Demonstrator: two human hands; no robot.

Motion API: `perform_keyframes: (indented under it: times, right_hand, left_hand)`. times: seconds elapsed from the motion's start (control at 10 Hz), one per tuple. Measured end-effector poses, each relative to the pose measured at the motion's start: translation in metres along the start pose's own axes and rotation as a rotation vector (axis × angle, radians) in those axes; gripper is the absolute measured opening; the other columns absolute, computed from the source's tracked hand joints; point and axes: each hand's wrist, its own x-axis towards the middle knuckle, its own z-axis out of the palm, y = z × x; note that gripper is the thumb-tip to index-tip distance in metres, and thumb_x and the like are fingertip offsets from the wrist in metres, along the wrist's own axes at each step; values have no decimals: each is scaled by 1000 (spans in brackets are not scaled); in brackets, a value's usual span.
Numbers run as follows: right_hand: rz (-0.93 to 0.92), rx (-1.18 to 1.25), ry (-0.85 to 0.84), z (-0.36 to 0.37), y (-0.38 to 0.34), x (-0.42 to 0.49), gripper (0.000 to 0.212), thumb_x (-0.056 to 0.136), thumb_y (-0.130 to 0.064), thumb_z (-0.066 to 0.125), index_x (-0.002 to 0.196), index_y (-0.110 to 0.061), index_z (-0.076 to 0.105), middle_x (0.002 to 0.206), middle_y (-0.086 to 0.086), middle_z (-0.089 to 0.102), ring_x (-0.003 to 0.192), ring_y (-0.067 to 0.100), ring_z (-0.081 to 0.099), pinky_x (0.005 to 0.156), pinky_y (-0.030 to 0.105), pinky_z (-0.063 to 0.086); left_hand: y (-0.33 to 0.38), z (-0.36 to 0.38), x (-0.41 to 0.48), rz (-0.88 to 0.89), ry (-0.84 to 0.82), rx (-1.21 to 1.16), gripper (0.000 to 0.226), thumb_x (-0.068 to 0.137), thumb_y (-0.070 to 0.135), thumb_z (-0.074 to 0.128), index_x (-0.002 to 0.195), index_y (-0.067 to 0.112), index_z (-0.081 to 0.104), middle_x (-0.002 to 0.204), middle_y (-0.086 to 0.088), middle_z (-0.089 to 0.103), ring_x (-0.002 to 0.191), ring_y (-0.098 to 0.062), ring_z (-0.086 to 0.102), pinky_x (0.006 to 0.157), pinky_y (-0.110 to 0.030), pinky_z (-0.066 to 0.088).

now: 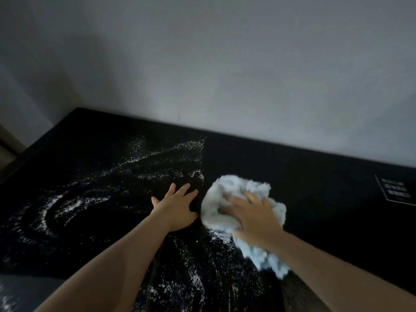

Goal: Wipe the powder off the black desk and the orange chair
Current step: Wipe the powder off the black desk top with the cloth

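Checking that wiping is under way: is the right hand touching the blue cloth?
Touching. The head view shows the right hand lying on top of the blue cloth, its fingers spread over the bunched fabric.

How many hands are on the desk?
2. The left hand lies flat on the black desk amid powder; the right hand presses the light blue cloth beside it.

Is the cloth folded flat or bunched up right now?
Bunched. The light blue cloth is a crumpled wad with uneven lumps on the black desk, and the right hand presses on top of it.
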Motion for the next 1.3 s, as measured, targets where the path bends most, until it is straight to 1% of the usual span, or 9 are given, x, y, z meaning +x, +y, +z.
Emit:
perform_keyframes:
  times: [0.1,0.3,0.5,0.6,0.7,0.9,1.1,1.2,1.3]
  right_hand:
    - [-161,126,-82,-5,-5,-34,49,82,-34,45,129,-49,42,147,-21,33,138,19,19,110,50,8]
    - [111,32,-7,-35,33,8,57,87,-32,50,138,-45,32,157,-14,-1,143,26,5,111,55,21]
    - [-80,68,31,5,-8,-36,45,89,-25,47,128,-47,44,151,-15,29,138,19,22,109,49,14]
    - [52,187,-339,-1,-33,-58,28,94,-31,43,115,-34,61,126,-6,58,116,-6,40,109,32,26]
    - [452,678,-61,-25,-10,-49,35,90,-26,49,123,-25,60,128,1,56,123,16,49,101,32,37]
    - [337,40,-21,-6,20,-56,61,85,-47,47,139,-51,20,156,-19,2,144,21,1,109,59,16]
    - [54,331,4,6,-23,-94,49,80,-31,47,126,-47,46,137,-20,43,132,15,31,109,51,26]
    - [160,310,156,-13,-9,-103,50,80,-26,45,128,-41,49,132,-12,50,119,19,45,97,42,38]
    - [575,176,99,-12,20,-119,55,89,-35,45,139,-45,27,152,-12,20,132,29,27,100,49,35]
  left_hand:
    - [3,7,-8,1,-11,14,64,95,43,38,149,37,5,157,15,-10,144,-23,-15,108,-67,7]
    - [7,15,-16,0,-18,48,60,98,37,31,149,36,-1,157,14,-13,144,-24,-17,108,-67,7]
    - [11,24,-27,45,-60,169,57,98,33,31,150,30,8,158,11,-11,144,-26,-15,107,-70,12]
    - [11,32,-32,97,-88,231,58,98,32,33,151,31,9,157,12,-12,144,-29,-17,106,-71,13]
    - [15,36,-38,53,-45,132,62,97,28,33,150,35,0,157,14,-13,144,-27,-16,107,-67,10]
    - [16,43,-46,88,-55,159,56,99,26,31,150,33,8,157,14,-12,144,-26,-16,110,-64,8]
    - [20,51,-66,106,-40,147,61,97,22,33,150,32,5,158,12,-8,145,-23,-14,111,-63,8]
    - [22,53,-76,114,-42,133,62,97,19,33,151,32,5,158,12,-8,145,-23,-14,111,-62,8]
    - [22,58,-85,121,-43,139,60,98,19,31,150,31,4,158,12,-9,145,-21,-14,112,-60,7]
